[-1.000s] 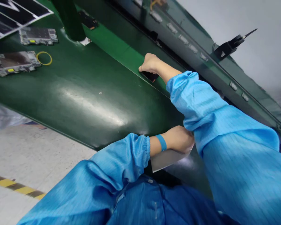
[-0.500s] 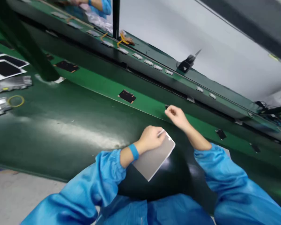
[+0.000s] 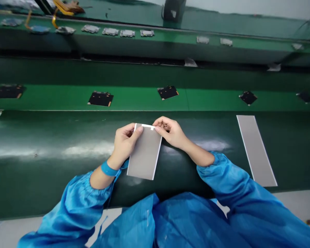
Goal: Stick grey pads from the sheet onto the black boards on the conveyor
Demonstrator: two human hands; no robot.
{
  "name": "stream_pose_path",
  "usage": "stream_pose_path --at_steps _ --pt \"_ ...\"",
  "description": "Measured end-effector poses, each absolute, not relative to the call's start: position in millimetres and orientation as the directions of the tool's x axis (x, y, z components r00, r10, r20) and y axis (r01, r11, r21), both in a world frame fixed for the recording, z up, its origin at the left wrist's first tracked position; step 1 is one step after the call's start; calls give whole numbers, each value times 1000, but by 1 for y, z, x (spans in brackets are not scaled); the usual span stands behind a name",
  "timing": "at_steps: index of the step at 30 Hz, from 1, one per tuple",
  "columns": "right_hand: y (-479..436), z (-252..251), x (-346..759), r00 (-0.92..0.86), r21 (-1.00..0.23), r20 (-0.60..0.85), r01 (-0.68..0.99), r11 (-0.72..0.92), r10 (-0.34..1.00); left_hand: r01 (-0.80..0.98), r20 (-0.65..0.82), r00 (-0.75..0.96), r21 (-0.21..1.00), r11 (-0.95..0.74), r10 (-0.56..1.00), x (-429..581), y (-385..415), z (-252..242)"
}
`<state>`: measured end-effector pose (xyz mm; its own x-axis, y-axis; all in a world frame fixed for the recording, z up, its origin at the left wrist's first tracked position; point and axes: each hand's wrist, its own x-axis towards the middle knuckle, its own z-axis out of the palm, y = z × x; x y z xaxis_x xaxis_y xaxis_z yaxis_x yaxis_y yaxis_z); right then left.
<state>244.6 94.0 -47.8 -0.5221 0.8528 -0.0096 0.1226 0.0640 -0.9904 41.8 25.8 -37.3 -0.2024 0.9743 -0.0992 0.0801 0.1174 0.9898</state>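
Observation:
A grey rectangular sheet [image 3: 145, 155] with white edges and a small white notch mark near its top is held over the dark green table. My left hand [image 3: 126, 141] is closed on its upper left corner, thumb on the front face. At the upper right corner, my right hand [image 3: 170, 131] pinches the edge between thumb and fingers. Just beyond the hands, a thin black board [image 3: 167, 92] with copper-coloured corners lies on the bright green strip. The fingertips behind the sheet are hidden.
Other black boards [image 3: 101, 99] lie along the green strip [image 3: 134, 100]. A long grey sheet [image 3: 257, 150] rests on the table [image 3: 67, 179] at right, near my sleeve. Small silvery parts [image 3: 110, 31] line the raised shelf at the back, with a black device [image 3: 173, 10] behind.
My right hand has come back from the green strip to the sheet's corner; a black board now lies there. My view has swung right and levelled.

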Motion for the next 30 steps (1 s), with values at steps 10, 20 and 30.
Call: stream_pose_path --at_steps 10,20,30 --pt "87 -22 248 -553 -854 261 250 456 792 368 -16 -74 929 42 997 48 17 -34" --pt "84 -35 248 -603 -672 440 271 690 665 367 108 55 922 -120 993 53 17 -37" --pt "83 -47 247 -626 -555 543 233 798 560 399 15 32 917 -27 999 58 15 -39"
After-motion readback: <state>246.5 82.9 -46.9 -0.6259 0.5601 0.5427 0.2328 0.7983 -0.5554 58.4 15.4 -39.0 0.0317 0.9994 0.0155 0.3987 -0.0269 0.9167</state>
